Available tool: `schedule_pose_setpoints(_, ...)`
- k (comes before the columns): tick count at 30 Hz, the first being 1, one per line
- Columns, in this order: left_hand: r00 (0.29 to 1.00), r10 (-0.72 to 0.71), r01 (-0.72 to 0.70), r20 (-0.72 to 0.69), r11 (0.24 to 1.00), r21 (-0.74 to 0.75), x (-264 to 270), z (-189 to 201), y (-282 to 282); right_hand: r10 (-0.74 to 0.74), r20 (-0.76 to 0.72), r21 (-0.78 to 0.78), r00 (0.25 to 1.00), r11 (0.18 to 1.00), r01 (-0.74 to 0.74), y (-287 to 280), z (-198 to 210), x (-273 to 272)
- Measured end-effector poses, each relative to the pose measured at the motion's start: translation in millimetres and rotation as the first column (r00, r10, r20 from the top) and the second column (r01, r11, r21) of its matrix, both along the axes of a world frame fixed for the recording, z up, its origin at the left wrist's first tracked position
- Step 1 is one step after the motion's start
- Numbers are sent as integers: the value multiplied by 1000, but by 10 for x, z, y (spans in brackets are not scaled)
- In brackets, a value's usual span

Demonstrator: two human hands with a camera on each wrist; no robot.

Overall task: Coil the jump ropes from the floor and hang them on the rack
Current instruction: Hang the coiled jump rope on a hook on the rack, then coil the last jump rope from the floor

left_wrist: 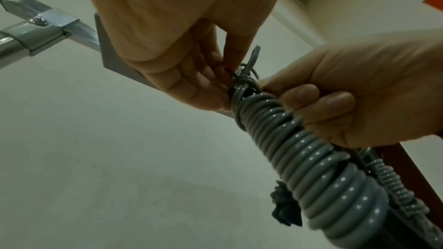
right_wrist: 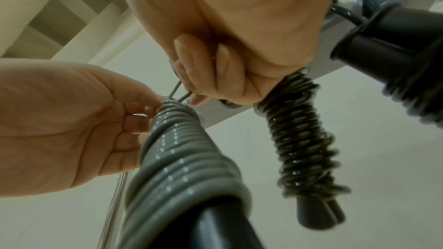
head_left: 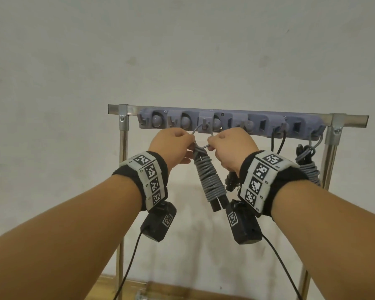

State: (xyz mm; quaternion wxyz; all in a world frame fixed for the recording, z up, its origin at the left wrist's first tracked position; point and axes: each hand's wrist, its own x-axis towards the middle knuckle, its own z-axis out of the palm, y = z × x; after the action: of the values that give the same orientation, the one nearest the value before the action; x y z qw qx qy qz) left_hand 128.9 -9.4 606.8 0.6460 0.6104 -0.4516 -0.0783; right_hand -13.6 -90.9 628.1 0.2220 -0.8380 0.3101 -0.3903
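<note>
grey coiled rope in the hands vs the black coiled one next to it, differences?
The grey coiled jump rope has a grey cord; the black coiled jump rope has a black one. Both hands pinch the grey rope's top loop at a hook; the black rope hangs free, untouched. Both are wound tightly around black handles.

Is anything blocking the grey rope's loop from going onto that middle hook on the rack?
Nothing visible does. Both the left hand and right hand pinch the loop of the grey rope, which already reaches the hook. The black rope hangs beside it, to the right, not in the way.
</note>
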Motion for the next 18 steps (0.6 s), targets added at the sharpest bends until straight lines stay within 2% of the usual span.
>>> schedule_pose_setpoints(3,997,-1,-2,82,999,38,-29,-21,40,-13,22,-12,1000,1000,13,54,-51,-3)
schedule_pose_setpoints(5,992,16,-23,123,998,54,-67,-24,77,10,54,35,998,999,-12,90,-62,-20)
schedule_pose_setpoints(8,991,63,-72,117,995,74,-96,-84,172,46,88,130,995,990,-57,127,-105,-130)
schedule_pose_setpoints(12,992,67,-87,110,978,188,-92,-383,368,87,67,150,994,984,-96,203,-337,-440)
schedule_pose_setpoints(16,975,-98,15,201,925,379,-301,-941,495,147,-64,172,987,976,-134,296,-803,-820)
schedule_pose_setpoints(18,932,-248,75,265,846,527,-502,-1333,515,162,-175,203,971,971,-126,330,-1149,-1005)
